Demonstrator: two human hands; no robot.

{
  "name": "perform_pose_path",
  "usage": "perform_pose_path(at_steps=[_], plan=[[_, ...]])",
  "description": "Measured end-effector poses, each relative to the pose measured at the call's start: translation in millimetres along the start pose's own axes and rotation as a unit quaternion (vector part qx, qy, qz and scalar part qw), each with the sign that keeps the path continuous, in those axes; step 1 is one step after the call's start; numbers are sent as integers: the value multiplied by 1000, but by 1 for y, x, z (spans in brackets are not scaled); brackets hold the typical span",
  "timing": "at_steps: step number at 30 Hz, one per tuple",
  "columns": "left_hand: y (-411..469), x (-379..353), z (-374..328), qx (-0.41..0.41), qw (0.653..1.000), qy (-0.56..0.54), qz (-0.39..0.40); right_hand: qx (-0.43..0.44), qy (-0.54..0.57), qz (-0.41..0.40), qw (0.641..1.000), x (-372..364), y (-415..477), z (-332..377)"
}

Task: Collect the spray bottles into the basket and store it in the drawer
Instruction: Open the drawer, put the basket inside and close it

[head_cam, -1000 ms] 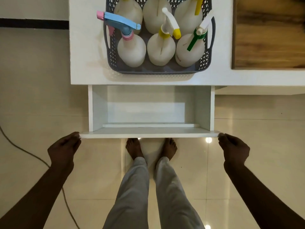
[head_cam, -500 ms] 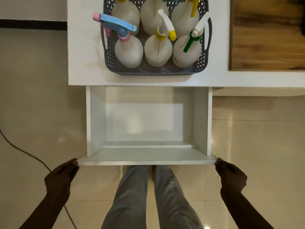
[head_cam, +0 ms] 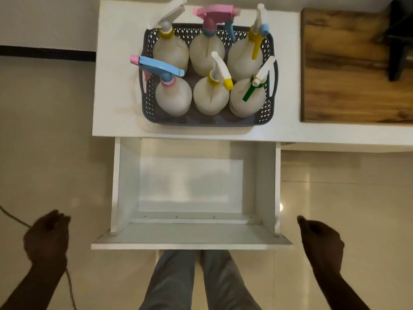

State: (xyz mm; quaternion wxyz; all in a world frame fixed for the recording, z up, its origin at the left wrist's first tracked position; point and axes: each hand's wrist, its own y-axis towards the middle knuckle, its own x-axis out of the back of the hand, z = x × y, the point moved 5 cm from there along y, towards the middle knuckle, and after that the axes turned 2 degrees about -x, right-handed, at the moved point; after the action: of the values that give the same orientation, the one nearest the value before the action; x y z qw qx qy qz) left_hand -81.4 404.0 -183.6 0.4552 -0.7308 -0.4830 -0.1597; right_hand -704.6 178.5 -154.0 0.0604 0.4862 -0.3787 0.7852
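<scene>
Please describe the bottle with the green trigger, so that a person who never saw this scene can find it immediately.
On the white counter above the open drawer stands a grey basket holding six white spray bottles in two rows. Take the near row, right end, by the basket's right handle: that bottle alone has a green trigger and collar.

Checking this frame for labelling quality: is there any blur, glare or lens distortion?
Head view: both the left hand and right hand are motion-blurred; a glare spot on the floor tiles beside the drawer; wide-angle bending at the edges; the basket is sharp.
</scene>
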Motion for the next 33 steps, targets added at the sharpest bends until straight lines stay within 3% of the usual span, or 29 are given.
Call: perform_pose_path(at_steps=[3,6,12,16,24,33], plan=[[11,-18,-112,-164,985,-42,18,107,84,-8,991,30,16,94],[7,-56,-228,-238,966,-78,70,171,249,20,953,49,35,193],[0,-143,-356,-159,952,-115,235,160,349,102,918,35,79,339],[-7,-166,-379,-123,955,-65,263,141,343,144,918,21,92,372],[-14,-185,-379,-128,952,-47,275,101,262,102,954,9,110,381],[-20,-179,-367,-140,945,-73,287,123,257,121,951,16,91,366]])
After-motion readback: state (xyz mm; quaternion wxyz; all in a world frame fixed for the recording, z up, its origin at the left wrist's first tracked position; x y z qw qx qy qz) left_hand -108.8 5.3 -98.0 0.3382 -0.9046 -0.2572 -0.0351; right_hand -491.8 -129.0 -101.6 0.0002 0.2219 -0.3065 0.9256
